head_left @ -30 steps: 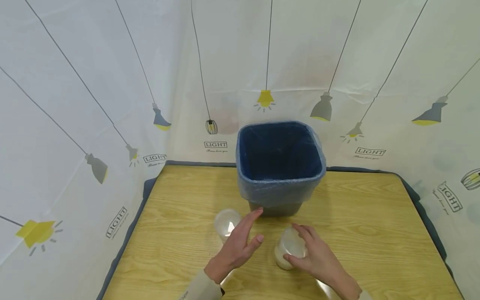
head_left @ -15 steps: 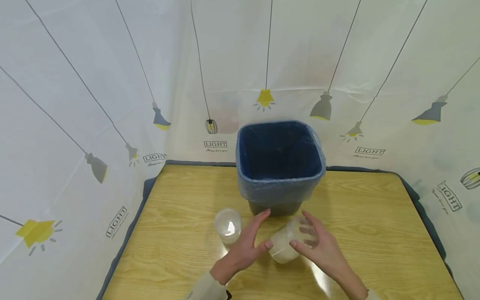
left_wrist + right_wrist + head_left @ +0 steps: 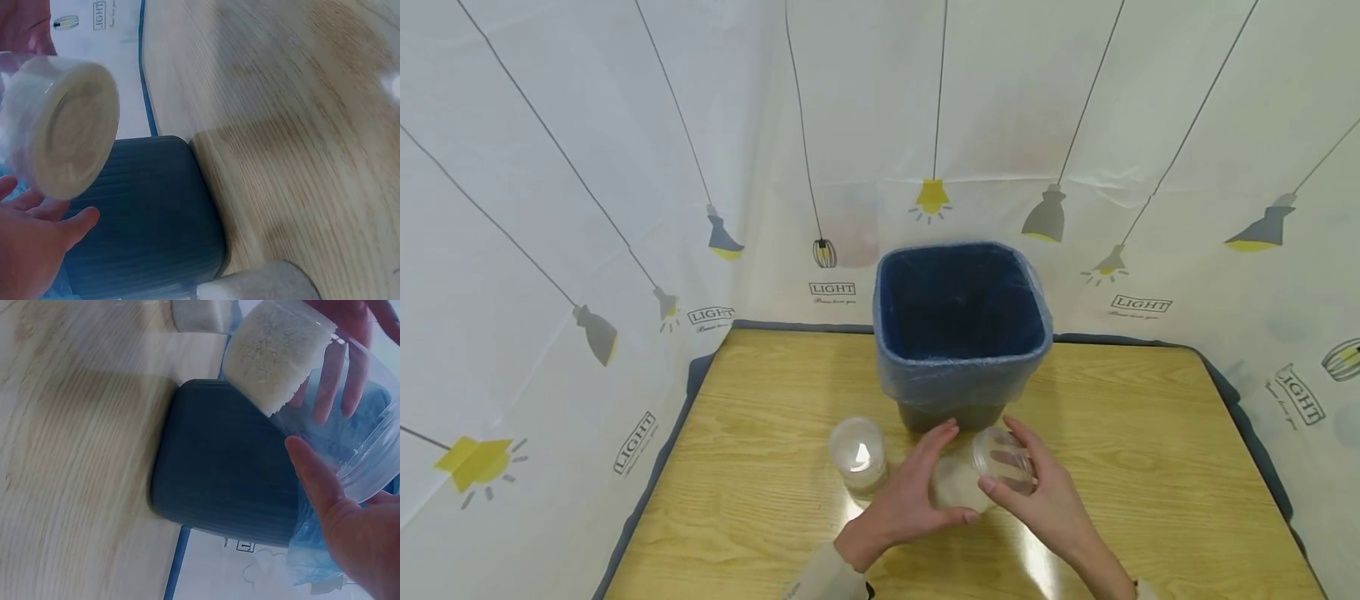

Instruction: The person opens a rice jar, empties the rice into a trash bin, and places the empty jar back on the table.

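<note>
My right hand [image 3: 1041, 496] grips a clear jar [image 3: 957, 483] by its upper part. The jar lies tipped, its mouth end toward that hand and its base toward the left. White grains that look like rice [image 3: 275, 356] fill its lower part in the right wrist view. Around the jar's base curves my left hand [image 3: 910, 492], thumb on the near side and fingers on the far side. Whether the left thumb touches it I cannot tell. A second clear jar [image 3: 859, 454] with pale contents stands upright to the left.
Just behind the hands stands a grey bin [image 3: 951, 417] with a blue liner [image 3: 958, 379] folded over its rim. The wooden table [image 3: 760, 433] is enclosed at back and sides by white sheets [image 3: 850, 125] printed with lamps.
The jar in my right hand has tipped from nearly upright to lying over, base to the left. My left hand has moved right, toward its base. The second jar has not moved.
</note>
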`<action>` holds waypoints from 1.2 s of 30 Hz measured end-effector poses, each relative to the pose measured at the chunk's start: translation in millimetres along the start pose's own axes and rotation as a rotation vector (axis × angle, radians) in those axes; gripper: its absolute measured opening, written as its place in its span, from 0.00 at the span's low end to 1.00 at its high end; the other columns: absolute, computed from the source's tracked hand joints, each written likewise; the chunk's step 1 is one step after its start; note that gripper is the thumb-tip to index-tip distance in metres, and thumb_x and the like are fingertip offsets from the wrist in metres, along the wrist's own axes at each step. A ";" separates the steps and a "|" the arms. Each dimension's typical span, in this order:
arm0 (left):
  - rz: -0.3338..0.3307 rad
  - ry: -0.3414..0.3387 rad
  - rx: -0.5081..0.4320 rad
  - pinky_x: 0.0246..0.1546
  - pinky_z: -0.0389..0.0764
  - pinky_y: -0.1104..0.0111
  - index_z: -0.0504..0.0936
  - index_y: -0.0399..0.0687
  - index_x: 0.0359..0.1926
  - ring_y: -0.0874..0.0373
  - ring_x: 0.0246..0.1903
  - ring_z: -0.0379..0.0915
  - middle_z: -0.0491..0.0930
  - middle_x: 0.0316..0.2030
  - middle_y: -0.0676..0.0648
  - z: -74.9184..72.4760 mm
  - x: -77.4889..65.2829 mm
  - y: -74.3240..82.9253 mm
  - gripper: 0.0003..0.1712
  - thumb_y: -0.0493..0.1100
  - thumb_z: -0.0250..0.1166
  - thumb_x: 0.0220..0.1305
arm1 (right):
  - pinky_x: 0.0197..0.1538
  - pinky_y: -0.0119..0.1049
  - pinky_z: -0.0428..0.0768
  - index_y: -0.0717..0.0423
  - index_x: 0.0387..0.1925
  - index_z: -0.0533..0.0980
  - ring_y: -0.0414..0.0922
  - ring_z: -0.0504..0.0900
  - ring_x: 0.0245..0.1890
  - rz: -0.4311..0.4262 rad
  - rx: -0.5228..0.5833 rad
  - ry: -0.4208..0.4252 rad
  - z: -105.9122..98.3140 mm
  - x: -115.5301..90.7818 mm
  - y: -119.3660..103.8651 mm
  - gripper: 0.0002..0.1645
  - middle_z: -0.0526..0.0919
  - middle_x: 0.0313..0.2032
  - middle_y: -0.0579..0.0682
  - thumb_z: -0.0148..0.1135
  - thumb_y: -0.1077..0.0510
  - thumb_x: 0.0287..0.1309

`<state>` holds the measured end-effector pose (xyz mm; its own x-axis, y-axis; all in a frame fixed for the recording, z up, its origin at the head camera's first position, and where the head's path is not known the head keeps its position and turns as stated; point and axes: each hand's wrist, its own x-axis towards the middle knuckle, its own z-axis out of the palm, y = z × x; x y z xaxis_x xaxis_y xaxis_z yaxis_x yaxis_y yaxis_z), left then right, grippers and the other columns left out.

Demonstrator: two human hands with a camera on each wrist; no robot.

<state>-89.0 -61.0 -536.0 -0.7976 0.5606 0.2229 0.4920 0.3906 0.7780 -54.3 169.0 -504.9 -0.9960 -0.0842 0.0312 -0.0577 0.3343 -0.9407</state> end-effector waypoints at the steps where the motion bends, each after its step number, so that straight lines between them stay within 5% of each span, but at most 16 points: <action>1: 0.008 0.005 0.018 0.73 0.63 0.53 0.57 0.45 0.79 0.48 0.76 0.56 0.56 0.79 0.46 0.8 0.5 0.9 0.61 0.56 0.80 0.52 | 0.49 0.39 0.85 0.54 0.78 0.60 0.63 0.78 0.61 -0.005 -0.009 0.002 0.2 -0.4 -1.4 0.50 0.68 0.69 0.65 0.75 0.53 0.60; 10: 0.066 0.036 0.151 0.71 0.67 0.57 0.59 0.43 0.78 0.48 0.74 0.61 0.61 0.76 0.44 4.0 2.9 7.4 0.65 0.58 0.84 0.45 | 0.48 0.47 0.84 0.54 0.77 0.62 0.62 0.78 0.58 -0.020 -0.074 0.029 0.9 -2.0 -9.9 0.49 0.72 0.65 0.63 0.76 0.51 0.59; 19: 0.040 0.063 0.315 0.68 0.71 0.59 0.58 0.44 0.78 0.49 0.69 0.68 0.69 0.71 0.43 8.0 5.5 11.8 0.70 0.63 0.86 0.39 | 0.48 0.41 0.83 0.54 0.76 0.63 0.59 0.77 0.59 -0.048 -0.058 0.051 5.1 -0.9 -11.2 0.48 0.73 0.64 0.61 0.76 0.54 0.58; 29: 0.085 0.135 0.365 0.57 0.79 0.61 0.67 0.42 0.71 0.54 0.57 0.77 0.78 0.60 0.46 10.1 7.1 9.7 0.60 0.60 0.85 0.42 | 0.51 0.42 0.86 0.57 0.75 0.64 0.63 0.74 0.62 -0.086 0.091 0.006 9.4 -1.0 -9.8 0.43 0.70 0.68 0.64 0.72 0.61 0.62; 36: 0.165 0.219 0.470 0.52 0.81 0.63 0.69 0.39 0.67 0.54 0.52 0.79 0.79 0.55 0.46 10.9 8.2 4.7 0.59 0.60 0.85 0.39 | 0.52 0.45 0.84 0.57 0.76 0.62 0.64 0.73 0.64 -0.043 0.018 -0.051 4.7 1.9 -12.3 0.42 0.67 0.71 0.63 0.70 0.56 0.66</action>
<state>-89.5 -46.6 -536.9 -0.7257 0.4966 0.4761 0.6800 0.6228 0.3869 -55.2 160.4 -494.9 -0.9878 -0.1457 0.0552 -0.0989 0.3128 -0.9447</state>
